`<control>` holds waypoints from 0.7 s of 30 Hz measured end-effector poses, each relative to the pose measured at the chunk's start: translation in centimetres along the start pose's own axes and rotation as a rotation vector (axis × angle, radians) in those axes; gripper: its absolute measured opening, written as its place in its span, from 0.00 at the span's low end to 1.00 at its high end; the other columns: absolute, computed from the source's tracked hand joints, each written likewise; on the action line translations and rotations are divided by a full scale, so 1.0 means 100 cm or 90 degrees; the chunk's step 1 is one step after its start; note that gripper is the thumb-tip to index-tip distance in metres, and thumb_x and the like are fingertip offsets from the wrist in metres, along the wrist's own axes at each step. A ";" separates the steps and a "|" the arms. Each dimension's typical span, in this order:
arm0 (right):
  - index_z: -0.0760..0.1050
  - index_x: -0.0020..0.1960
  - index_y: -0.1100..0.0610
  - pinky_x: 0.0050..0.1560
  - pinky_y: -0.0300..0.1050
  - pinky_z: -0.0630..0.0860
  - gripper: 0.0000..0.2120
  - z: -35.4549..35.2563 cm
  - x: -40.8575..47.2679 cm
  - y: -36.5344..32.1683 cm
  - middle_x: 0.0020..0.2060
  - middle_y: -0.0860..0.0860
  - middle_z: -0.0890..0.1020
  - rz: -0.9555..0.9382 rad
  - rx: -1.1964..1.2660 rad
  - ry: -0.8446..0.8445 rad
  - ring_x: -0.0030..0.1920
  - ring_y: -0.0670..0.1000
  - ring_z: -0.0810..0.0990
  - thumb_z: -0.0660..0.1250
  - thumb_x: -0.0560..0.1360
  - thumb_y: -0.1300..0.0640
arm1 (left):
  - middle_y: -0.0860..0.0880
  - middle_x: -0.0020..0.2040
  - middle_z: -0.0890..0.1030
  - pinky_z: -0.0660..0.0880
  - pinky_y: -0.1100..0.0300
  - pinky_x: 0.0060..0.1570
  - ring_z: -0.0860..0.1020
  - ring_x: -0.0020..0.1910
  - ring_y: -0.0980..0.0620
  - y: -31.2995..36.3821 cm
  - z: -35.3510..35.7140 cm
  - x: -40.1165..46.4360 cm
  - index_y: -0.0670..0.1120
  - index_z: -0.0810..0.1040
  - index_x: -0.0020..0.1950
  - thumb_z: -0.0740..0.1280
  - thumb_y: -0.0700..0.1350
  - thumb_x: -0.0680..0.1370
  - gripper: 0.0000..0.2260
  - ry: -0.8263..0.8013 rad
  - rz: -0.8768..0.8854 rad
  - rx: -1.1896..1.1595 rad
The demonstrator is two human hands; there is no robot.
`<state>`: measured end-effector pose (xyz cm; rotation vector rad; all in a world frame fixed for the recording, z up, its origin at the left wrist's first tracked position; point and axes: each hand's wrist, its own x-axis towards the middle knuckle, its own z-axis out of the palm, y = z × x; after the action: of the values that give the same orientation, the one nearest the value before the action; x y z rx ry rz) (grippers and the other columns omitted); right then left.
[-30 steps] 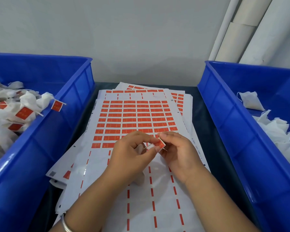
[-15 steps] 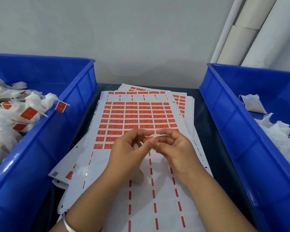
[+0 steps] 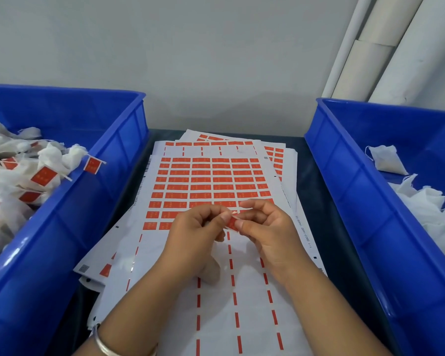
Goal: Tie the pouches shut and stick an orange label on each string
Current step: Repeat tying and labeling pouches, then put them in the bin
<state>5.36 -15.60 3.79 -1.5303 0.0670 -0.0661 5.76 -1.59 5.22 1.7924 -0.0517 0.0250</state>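
Both hands meet over the sheet of orange labels [image 3: 211,181]. My right hand [image 3: 265,229] pinches a small orange label [image 3: 232,223] folded around a thin white string [image 3: 234,214]. My left hand [image 3: 195,235] holds the string from the other side with thumb and forefinger, and a white pouch [image 3: 211,271] hangs below its palm, mostly hidden. The left blue bin [image 3: 93,201] holds several white pouches with orange labels [image 3: 43,176]. The right blue bin [image 3: 350,191] holds several white pouches without labels [image 3: 385,160].
Label sheets lie stacked on the dark table [image 3: 311,191] between the two bins; the near part of the top sheet [image 3: 216,317] has its labels peeled off. White pipes [image 3: 370,47] run up the wall at the back right. A bracelet [image 3: 100,340] is on my left wrist.
The orange label was open and flat between my fingers a second ago; now it is folded over the string and pressed between my thumbs and forefingers. The hands stayed in place.
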 end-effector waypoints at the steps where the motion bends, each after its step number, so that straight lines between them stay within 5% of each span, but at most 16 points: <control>1: 0.78 0.49 0.49 0.51 0.42 0.80 0.10 -0.001 0.001 0.001 0.42 0.44 0.85 0.009 0.022 0.008 0.47 0.47 0.84 0.73 0.71 0.61 | 0.61 0.31 0.80 0.70 0.74 0.25 0.78 0.32 0.62 0.000 -0.001 0.001 0.58 0.79 0.38 0.65 0.48 0.77 0.09 0.002 -0.026 -0.029; 4: 0.79 0.49 0.52 0.47 0.42 0.79 0.09 -0.004 0.005 0.007 0.43 0.49 0.86 0.048 0.139 0.030 0.47 0.50 0.85 0.70 0.73 0.64 | 0.63 0.37 0.79 0.72 0.67 0.36 0.76 0.39 0.60 -0.001 -0.003 0.003 0.59 0.78 0.41 0.64 0.51 0.77 0.07 -0.022 -0.073 -0.009; 9: 0.79 0.50 0.53 0.44 0.41 0.79 0.09 -0.006 0.010 0.015 0.48 0.51 0.85 0.104 0.295 0.044 0.48 0.50 0.85 0.67 0.75 0.66 | 0.59 0.40 0.76 0.70 0.70 0.27 0.76 0.38 0.55 -0.005 -0.006 0.004 0.55 0.77 0.38 0.70 0.54 0.72 0.06 -0.028 -0.049 0.250; 14: 0.77 0.55 0.54 0.49 0.44 0.79 0.10 -0.007 0.013 0.014 0.51 0.52 0.85 0.110 0.319 0.023 0.52 0.52 0.84 0.68 0.75 0.64 | 0.59 0.41 0.76 0.68 0.73 0.25 0.76 0.38 0.56 -0.003 -0.009 0.006 0.56 0.76 0.39 0.69 0.53 0.74 0.05 -0.040 -0.040 0.237; 21: 0.78 0.51 0.47 0.42 0.34 0.77 0.21 0.005 -0.003 0.008 0.44 0.39 0.84 0.034 -0.034 0.008 0.45 0.41 0.83 0.69 0.63 0.37 | 0.57 0.36 0.79 0.70 0.70 0.32 0.77 0.36 0.56 0.018 -0.032 -0.006 0.55 0.77 0.41 0.65 0.52 0.75 0.05 0.024 -0.019 0.163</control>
<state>5.15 -15.05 3.01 -1.5801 0.1195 -0.0317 5.09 1.16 7.61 2.0476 0.0058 0.0466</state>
